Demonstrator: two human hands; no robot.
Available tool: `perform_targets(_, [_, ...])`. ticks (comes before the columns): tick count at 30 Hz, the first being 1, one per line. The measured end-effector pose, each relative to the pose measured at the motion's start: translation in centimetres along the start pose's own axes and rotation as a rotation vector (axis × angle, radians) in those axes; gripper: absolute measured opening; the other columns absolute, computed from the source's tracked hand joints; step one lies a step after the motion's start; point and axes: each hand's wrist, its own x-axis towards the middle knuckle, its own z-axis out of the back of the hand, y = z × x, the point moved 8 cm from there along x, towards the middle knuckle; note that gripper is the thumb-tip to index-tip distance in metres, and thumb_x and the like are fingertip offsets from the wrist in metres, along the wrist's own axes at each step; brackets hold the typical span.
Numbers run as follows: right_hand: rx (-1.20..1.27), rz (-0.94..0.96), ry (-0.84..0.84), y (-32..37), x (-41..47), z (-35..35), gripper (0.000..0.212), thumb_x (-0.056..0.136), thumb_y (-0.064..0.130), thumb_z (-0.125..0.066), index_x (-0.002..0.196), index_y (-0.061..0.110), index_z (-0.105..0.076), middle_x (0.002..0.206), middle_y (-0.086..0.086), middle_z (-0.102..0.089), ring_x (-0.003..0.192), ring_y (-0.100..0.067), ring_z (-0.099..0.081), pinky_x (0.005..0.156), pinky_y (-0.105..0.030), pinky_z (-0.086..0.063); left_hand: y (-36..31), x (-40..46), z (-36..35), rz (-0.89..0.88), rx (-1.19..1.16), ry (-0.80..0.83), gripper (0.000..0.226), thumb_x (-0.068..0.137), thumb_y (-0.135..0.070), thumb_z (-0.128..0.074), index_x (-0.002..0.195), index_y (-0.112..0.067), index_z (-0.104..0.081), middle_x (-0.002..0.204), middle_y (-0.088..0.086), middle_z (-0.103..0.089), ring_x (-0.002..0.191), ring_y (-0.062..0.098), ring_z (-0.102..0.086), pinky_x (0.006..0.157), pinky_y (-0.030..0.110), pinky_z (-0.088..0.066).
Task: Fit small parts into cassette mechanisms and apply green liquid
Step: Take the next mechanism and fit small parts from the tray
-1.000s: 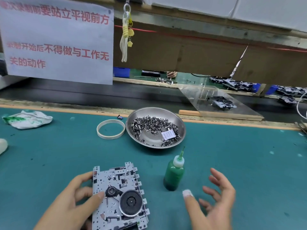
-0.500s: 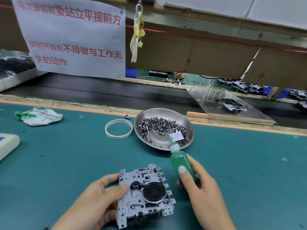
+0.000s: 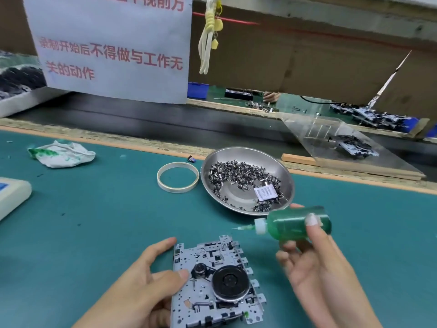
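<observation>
A metal cassette mechanism [image 3: 214, 284] with a black flywheel lies on the green mat near the front edge. My left hand [image 3: 144, 284] grips its left side, thumb on top near a small pulley. My right hand [image 3: 314, 263] holds a green liquid bottle [image 3: 295, 224] lifted off the mat and tipped sideways. Its thin nozzle points left, above the mechanism's far edge and not touching it. Behind the bottle sits a steel bowl [image 3: 287, 178] holding several small metal parts and a white slip.
A tape ring [image 3: 177, 177] lies left of the bowl. A green-stained rag [image 3: 62, 154] is at far left, a white device [image 3: 11, 195] at the left edge. A dark conveyor belt [image 3: 142, 124] runs behind the mat, with a clear angled plate [image 3: 343, 143] at right.
My right hand took the bottle from the mat, lifted it and tipped it from upright to sideways, nozzle pointing left. My left hand stayed on the mechanism, which shifted right in view.
</observation>
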Motion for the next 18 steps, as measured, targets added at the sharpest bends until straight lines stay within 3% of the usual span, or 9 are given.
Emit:
perform_targets(3, [-0.261,0.165,-0.009,0.9,-0.1,-0.5,0.047,0.044,0.052,-0.084,0.084,0.032,-0.07,0.076,-0.002,-0.07,0.048,-0.011,-0.058,0.042,-0.023,-0.049,0.0,0.2,0.0,0.007,0.033,0.026,0.069,0.063,-0.009,-0.081,0.122,-0.026,-0.049,0.102,0.031,-0.065,0.096,0.051,-0.058,0.064,0.04,-0.054])
perform_targets(6, [-0.297,0.229,-0.022,1.3,-0.2,-0.2,0.068,0.024,0.069,-0.082,0.082,0.035,-0.071,0.077,-0.003,-0.072,0.044,-0.011,-0.056,0.043,-0.023,-0.049,0.2,0.3,0.2,0.012,0.031,0.042,0.066,0.059,-0.014,-0.07,0.121,-0.028,-0.05,0.102,0.027,-0.067,0.105,0.056,-0.052,0.072,0.041,-0.052])
perform_targets(8, [-0.347,0.255,-0.034,1.4,-0.3,-0.1,0.071,0.024,0.07,-0.082,0.084,0.034,-0.072,0.081,-0.002,-0.073,0.043,-0.008,-0.054,0.044,-0.022,-0.05,0.3,0.2,0.2,0.022,0.007,0.063,0.073,0.052,-0.017,-0.076,0.119,-0.031,-0.051,0.102,0.026,-0.067,0.105,0.057,-0.05,0.075,0.044,-0.052])
perform_targets(11, [-0.472,0.319,-0.081,1.8,-0.7,-0.1,0.066,0.029,0.069,-0.08,0.082,0.032,-0.073,0.072,-0.002,-0.072,0.04,-0.008,-0.052,0.046,-0.019,-0.049,0.2,0.1,0.0,0.024,-0.011,0.09,0.096,0.025,-0.02,-0.091,0.114,-0.035,-0.056,0.103,0.025,-0.067,0.107,0.058,-0.048,0.083,0.049,-0.048])
perform_targets(14, [-0.574,0.388,-0.15,2.2,-1.2,0.1,0.046,0.044,0.053,-0.071,0.074,0.018,-0.071,0.064,0.0,-0.071,0.035,-0.009,-0.051,0.043,-0.016,-0.046,0.0,0.1,-0.1,0.015,-0.04,0.111,0.094,0.021,-0.027,-0.094,0.109,-0.037,-0.061,0.105,0.024,-0.067,0.109,0.058,-0.047,0.089,0.054,-0.044])
perform_targets(16, [-0.644,0.425,-0.194,2.4,-1.6,0.1,0.049,0.044,0.054,-0.067,0.072,0.014,-0.068,0.064,0.004,-0.071,0.034,-0.009,-0.052,0.042,-0.014,-0.046,0.1,0.1,0.1,0.015,-0.078,0.111,0.09,0.017,-0.028,-0.095,0.102,-0.037,-0.066,0.106,0.025,-0.067,0.109,0.059,-0.046,0.098,0.06,-0.035])
perform_targets(18, [-0.695,0.446,-0.204,2.4,-1.8,-0.2,0.055,0.042,0.061,-0.069,0.079,0.02,-0.07,0.067,0.008,-0.071,0.036,-0.009,-0.054,0.044,-0.013,-0.047,0.2,0.4,0.1,0.0,-0.083,0.113,0.094,0.015,-0.029,-0.095,0.103,-0.039,-0.064,0.105,0.023,-0.068,0.104,0.055,-0.053,0.09,0.057,-0.043])
